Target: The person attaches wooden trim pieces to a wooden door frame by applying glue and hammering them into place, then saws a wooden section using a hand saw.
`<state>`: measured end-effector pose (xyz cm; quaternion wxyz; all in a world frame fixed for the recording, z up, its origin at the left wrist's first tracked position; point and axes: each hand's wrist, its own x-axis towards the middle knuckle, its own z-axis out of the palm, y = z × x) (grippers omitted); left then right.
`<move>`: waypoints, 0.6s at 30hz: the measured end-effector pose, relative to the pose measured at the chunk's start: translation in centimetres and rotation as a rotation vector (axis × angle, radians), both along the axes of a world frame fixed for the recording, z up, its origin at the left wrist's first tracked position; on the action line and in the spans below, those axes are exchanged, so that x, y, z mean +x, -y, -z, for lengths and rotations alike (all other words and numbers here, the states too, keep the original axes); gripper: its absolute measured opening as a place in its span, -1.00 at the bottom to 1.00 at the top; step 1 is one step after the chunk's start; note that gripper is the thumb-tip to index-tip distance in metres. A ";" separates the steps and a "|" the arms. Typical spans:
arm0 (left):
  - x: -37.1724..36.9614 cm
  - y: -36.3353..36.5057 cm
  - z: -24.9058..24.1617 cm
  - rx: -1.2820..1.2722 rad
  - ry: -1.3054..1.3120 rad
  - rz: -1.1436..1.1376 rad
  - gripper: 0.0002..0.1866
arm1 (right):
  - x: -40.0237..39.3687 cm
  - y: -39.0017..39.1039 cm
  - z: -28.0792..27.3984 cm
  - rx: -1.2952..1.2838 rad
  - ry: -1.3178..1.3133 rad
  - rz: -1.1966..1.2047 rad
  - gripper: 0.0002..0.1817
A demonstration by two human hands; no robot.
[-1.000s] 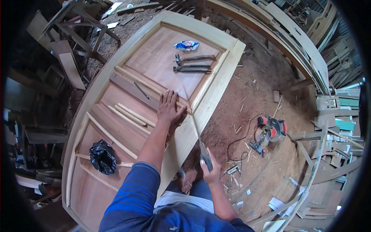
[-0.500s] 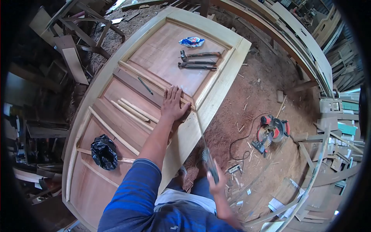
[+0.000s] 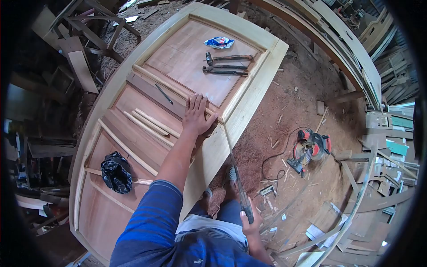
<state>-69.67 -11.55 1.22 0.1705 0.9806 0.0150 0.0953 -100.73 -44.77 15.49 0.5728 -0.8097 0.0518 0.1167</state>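
Observation:
My left hand [image 3: 199,115] lies flat with fingers spread on a wooden moulding strip [image 3: 167,89] that crosses the panelled door [image 3: 249,31]. My right hand [image 3: 252,222] is wrapped round the dark handle of a handsaw [image 3: 234,162]. Its narrow blade slants up to the moulding corner at the door's near edge, just right of my left thumb. Whether the teeth are in the wood is too small to make out. A pencil [image 3: 164,94] rests on the brown rail beyond my left fingers. Several loose moulding strips [image 3: 149,128] lie on the panel to the left.
On the upper panel are a hammer [image 3: 229,58], pincers [image 3: 225,70] and a blue-white plastic packet [image 3: 219,42]. A black plastic bag [image 3: 116,172] sits on the lower panel. A red power saw [image 3: 311,149], its cord and a socket strip [image 3: 267,191] lie on the sawdust-covered floor.
My right hand has drawn the handsaw back a little toward my body. My left hand stays pressed on the moulding. The whole view has shifted slightly.

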 end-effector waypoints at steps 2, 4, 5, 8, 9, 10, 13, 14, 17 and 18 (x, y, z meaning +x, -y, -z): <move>-0.1 0.0 -0.6 -0.001 0.002 0.005 -0.05 | 0.7 -0.3 -0.1 0.011 -0.037 0.010 -0.34; 0.1 0.0 -0.6 0.027 -0.063 0.004 -0.01 | 4.2 -1.9 0.7 0.016 -0.007 -0.010 -0.33; 0.0 0.0 -0.7 0.040 -0.094 0.001 0.02 | 6.2 -2.8 1.3 0.016 0.026 -0.030 -0.32; 0.1 -0.1 -0.3 0.046 -0.078 0.011 0.01 | 8.3 -4.2 1.7 -0.043 0.042 -0.027 -0.32; -0.2 0.0 -0.5 0.037 -0.087 0.012 0.01 | 6.5 -3.4 1.9 -0.024 0.023 -0.013 -0.33; -0.5 0.1 -0.7 0.028 -0.093 0.012 0.00 | 3.4 -2.0 2.3 -0.006 0.007 -0.001 -0.34; 0.1 0.0 -1.1 0.019 -0.061 0.002 -0.02 | 0.3 -0.4 0.8 -0.004 0.027 -0.006 -0.35; 0.1 0.0 -1.1 0.005 -0.039 -0.003 -0.04 | -0.2 -0.3 0.0 -0.013 0.037 -0.011 -0.36; -0.2 0.0 -0.5 0.010 -0.015 0.008 -0.06 | 4.1 -2.2 1.2 -0.009 0.019 -0.008 -0.35; 0.0 0.0 -0.3 0.022 -0.003 0.012 -0.07 | 5.9 -3.1 1.3 -0.024 0.005 -0.003 -0.34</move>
